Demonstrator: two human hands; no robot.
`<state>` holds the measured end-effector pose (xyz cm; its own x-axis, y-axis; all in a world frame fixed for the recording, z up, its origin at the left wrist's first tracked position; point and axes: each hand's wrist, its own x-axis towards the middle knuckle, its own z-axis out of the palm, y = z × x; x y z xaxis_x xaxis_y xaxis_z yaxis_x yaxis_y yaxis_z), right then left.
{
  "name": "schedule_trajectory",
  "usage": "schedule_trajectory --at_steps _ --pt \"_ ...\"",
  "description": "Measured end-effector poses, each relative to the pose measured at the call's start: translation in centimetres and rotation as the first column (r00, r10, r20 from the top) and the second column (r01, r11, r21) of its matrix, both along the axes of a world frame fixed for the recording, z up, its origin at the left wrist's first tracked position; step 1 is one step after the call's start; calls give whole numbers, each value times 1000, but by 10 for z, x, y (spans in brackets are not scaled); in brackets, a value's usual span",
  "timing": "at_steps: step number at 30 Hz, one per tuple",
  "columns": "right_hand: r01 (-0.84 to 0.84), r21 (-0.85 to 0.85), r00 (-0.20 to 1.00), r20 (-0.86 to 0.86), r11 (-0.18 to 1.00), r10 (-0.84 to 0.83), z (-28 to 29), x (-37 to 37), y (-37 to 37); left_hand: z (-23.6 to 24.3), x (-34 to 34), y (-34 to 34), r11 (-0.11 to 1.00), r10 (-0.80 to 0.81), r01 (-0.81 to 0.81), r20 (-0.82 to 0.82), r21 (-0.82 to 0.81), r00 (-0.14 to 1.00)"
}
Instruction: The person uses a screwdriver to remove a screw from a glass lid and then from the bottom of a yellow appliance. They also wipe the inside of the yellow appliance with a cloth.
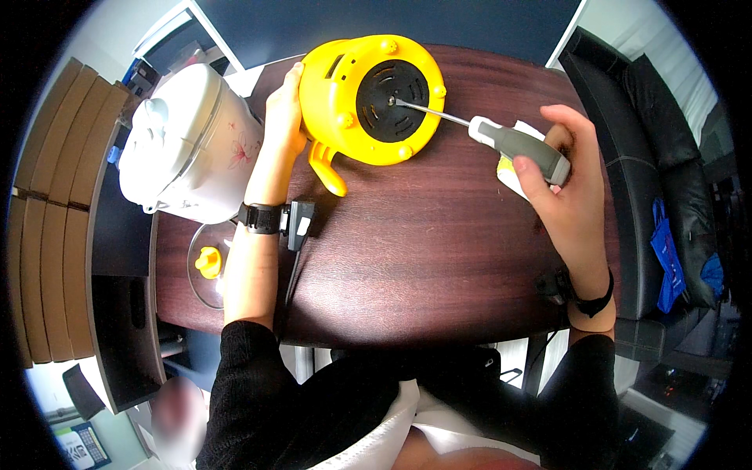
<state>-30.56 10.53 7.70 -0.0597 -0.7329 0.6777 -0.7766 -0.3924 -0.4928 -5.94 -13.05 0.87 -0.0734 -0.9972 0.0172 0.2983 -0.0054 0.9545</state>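
A yellow electric pot lies tipped over on the table, its round black vented base plate toward me. My left hand grips it from the left side, with the fingers partly hidden behind it. In my right hand is a screwdriver with a grey and white handle, held with thumb and fingers around the handle. Its metal shaft points left, and the tip meets the screw at the middle of the black plate. A yellow handle sticks out below the pot.
A white rice cooker with red flowers stands left of my left forearm. Nearer lies a glass lid with a yellow knob. A white and yellow item sits under the screwdriver. Beyond the table's right edge is a black sofa.
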Motion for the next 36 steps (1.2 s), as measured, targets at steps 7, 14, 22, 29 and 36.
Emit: schedule_trajectory --at_steps 7,14,22,29,36 --pt "-8 156 996 85 988 -5 -2 -5 3 1 0 0 1000 -17 17 22 -9 1000" --pt "-9 75 999 31 997 7 1 -3 2 -1 -1 -1 1000 -2 2 7 -4 1000" --pt "-43 -58 999 13 997 44 -1 -2 -4 1 -2 0 1000 -9 9 6 -1 1000" --pt "-8 88 999 47 996 3 -4 -8 0 2 -1 2 1000 2 -2 -2 15 1000" --pt "1 127 997 73 992 -10 -3 -10 1 3 -2 3 1000 24 -24 14 17 1000"
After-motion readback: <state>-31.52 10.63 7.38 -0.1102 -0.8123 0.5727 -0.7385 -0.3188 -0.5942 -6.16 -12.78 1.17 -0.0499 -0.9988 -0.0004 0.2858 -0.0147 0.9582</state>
